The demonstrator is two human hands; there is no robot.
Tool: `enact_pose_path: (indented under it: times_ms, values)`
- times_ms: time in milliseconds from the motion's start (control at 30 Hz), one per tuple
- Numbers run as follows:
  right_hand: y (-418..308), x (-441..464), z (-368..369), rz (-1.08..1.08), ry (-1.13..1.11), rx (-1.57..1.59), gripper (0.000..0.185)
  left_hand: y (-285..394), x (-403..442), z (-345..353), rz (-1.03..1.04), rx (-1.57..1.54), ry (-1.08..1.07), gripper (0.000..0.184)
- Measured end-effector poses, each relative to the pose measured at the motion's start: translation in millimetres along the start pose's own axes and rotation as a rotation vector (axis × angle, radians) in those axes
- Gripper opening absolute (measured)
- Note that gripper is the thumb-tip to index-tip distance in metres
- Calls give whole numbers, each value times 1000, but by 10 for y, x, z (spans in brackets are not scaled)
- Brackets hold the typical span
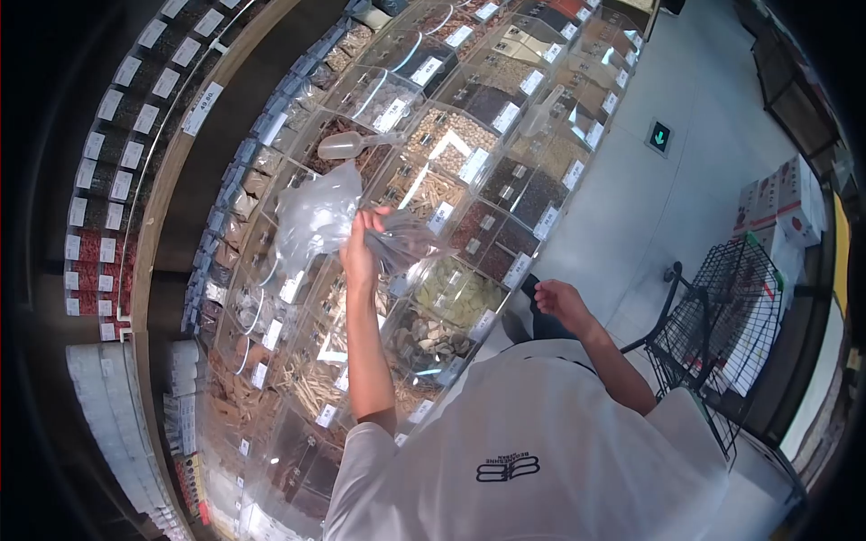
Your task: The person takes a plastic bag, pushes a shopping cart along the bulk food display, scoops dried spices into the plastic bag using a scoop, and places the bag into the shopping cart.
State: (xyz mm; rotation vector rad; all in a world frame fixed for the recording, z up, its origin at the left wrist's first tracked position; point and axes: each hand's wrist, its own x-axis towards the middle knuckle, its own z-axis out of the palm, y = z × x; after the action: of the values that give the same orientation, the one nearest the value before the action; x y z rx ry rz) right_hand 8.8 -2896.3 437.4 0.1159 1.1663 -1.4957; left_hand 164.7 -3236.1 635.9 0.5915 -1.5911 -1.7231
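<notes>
My left hand [363, 243] is closed around a clear plastic bag [320, 209], which puffs out to its left, with a crumpled part hanging to its right. The bag is above clear bins of dried goods [451, 135]. A clear plastic scoop [341, 145] lies on the bins just beyond the bag. My right hand [561, 300] hangs by my body at the bins' right edge, its fingers curled, and touches nothing that I can see.
A black wire shopping cart [717, 311] stands at the right, beside stacked white cartons [778, 209]. A floor sign with a green arrow [659, 137] is farther ahead. Shelves with price labels [115, 180] line the left behind a wooden rail [162, 194].
</notes>
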Motion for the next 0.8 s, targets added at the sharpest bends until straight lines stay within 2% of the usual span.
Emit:
enact_pose_path:
  times_ms: [33, 133, 167, 267, 300, 333, 400, 467, 533, 600, 667, 700, 800]
  values:
    - [51, -9, -11, 40, -57, -11, 27, -17, -23, 157, -150, -193, 31, 35]
    - [78, 25, 99, 147, -263, -23, 45, -154, -147, 236, -165, -637, -211, 41]
    - [-5, -29, 277, 193, -352, -12, 53, -8, -245, 430, -169, -673, -200, 44]
    - [2, 197, 586, 246, -642, 170, 78, 148, -399, 708, -163, -661, -426, 44]
    - [-132, 187, 869, 88, -477, 261, 81, 116, -370, 721, -118, -612, -615, 43]
    - [-348, 90, 1098, -70, -313, 347, 85, 126, -376, 800, -105, -485, -622, 42]
    - [-906, -54, 1105, -97, -304, 554, 84, 176, -405, 944, -75, -224, -626, 41]
    - [-1352, -433, 955, -440, -423, 633, 88, 131, -386, 957, -123, -140, -594, 37]
    - [-1476, -592, 370, -682, -815, 725, 86, 201, -422, 1103, -186, -143, -488, 34]
    - [-1694, -1002, 9, -833, -865, 472, 77, 142, -413, 1125, -188, -82, -517, 31]
    - [-1674, -1099, -235, -856, -560, 431, 67, 125, -432, 1228, -181, -8, -528, 31]
    - [-1648, -1125, -302, -862, -407, 411, 62, 23, -449, 1237, -242, -56, -530, 29]
    - [-1433, -1068, -234, -729, -210, 287, 50, -91, -502, 1346, -246, 99, -421, 28]
